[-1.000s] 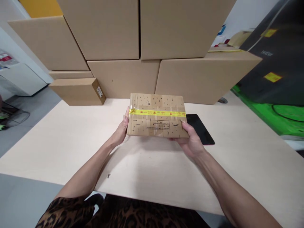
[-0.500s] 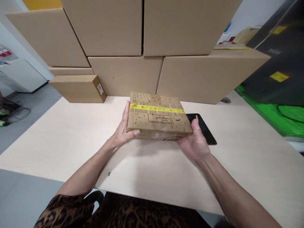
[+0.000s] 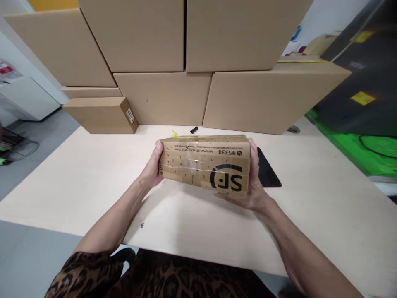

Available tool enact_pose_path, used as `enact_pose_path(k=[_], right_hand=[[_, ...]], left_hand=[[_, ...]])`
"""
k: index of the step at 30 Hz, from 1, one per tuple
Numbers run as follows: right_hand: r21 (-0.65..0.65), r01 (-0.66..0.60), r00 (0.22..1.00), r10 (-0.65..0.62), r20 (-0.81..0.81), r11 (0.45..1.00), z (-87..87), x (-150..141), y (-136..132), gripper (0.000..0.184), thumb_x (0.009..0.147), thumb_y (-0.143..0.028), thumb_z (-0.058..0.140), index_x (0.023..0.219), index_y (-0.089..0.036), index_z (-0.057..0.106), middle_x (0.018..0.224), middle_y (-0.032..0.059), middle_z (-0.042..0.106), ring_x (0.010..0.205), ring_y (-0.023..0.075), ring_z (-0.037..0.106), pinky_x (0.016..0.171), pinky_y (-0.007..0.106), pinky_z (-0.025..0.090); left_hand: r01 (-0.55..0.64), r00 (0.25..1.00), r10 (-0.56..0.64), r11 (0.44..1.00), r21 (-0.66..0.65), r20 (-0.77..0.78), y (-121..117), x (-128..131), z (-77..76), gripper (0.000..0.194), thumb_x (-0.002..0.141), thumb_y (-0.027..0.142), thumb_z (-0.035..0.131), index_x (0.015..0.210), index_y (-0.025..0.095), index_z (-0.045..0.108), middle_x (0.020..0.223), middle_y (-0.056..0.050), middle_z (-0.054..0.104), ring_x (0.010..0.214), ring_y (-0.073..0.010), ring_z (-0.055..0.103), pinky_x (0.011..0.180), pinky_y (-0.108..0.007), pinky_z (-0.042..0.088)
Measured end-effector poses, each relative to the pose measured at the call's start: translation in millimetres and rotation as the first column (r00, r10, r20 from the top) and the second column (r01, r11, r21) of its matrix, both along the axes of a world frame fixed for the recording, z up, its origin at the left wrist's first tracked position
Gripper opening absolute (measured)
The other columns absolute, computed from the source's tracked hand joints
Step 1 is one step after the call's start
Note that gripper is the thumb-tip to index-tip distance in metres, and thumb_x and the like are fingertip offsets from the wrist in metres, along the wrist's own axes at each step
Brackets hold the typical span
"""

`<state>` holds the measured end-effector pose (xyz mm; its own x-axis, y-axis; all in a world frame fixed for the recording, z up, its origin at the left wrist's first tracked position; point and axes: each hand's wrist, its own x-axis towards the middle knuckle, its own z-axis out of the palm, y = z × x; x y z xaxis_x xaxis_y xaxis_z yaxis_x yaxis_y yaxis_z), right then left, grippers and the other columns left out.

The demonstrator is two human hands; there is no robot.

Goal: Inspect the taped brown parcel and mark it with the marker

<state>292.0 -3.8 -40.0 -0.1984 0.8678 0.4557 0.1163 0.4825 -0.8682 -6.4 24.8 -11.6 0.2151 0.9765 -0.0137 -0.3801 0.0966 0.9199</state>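
I hold a small brown cardboard parcel (image 3: 204, 165) above the pale table (image 3: 77, 182) with both hands. Its near face shows a black printed logo, upside down, and a line of print, under clear tape. My left hand (image 3: 151, 167) grips the parcel's left end with the thumb on the near face. My right hand (image 3: 252, 186) cups the right end from beside and below, fingers wrapped up its far side. A sliver of yellow tape shows along the top far edge.
A black flat pad (image 3: 268, 171) lies on the table just right of the parcel. A small black cylinder (image 3: 194, 130) lies behind it. Large cardboard boxes (image 3: 164, 97) are stacked along the table's far edge, with a smaller labelled box (image 3: 99, 115) at the left. Green-and-black equipment (image 3: 356, 136) stands at the right.
The parcel has been tipped toward me, so the yellow-taped top now faces away and the logo face is turned to me. Both hands shifted along its ends.
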Motion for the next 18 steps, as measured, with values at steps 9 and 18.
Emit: enact_pose_path(k=[9,18], right_hand=[[0.249,0.121,0.992,-0.128,0.013,0.961,5.4,12,5,0.125,0.044,-0.043,0.109,0.150,-0.054,0.043,0.181,-0.0020,0.031,0.170,0.0518,0.017,0.136,0.073,0.019],[0.114,0.156,0.986,-0.161,0.037,0.981,12.7,24,-5,0.134,0.041,-0.035,0.107,0.155,-0.058,0.040,0.174,-0.0007,0.034,0.168,0.0573,0.008,0.141,0.070,0.012]], left_hand=[[0.194,0.972,-0.197,0.980,-0.036,-0.128,-3,-11,-0.7,0.094,0.079,0.099,0.061,0.139,0.028,0.075,0.136,-0.013,0.081,0.149,-0.0424,0.061,0.126,-0.058,0.049],[0.171,0.982,-0.165,0.983,0.065,-0.090,-13,3,5.2,0.104,0.075,0.101,0.062,0.148,0.028,0.069,0.143,-0.010,0.077,0.153,-0.0421,0.057,0.127,-0.054,0.048]])
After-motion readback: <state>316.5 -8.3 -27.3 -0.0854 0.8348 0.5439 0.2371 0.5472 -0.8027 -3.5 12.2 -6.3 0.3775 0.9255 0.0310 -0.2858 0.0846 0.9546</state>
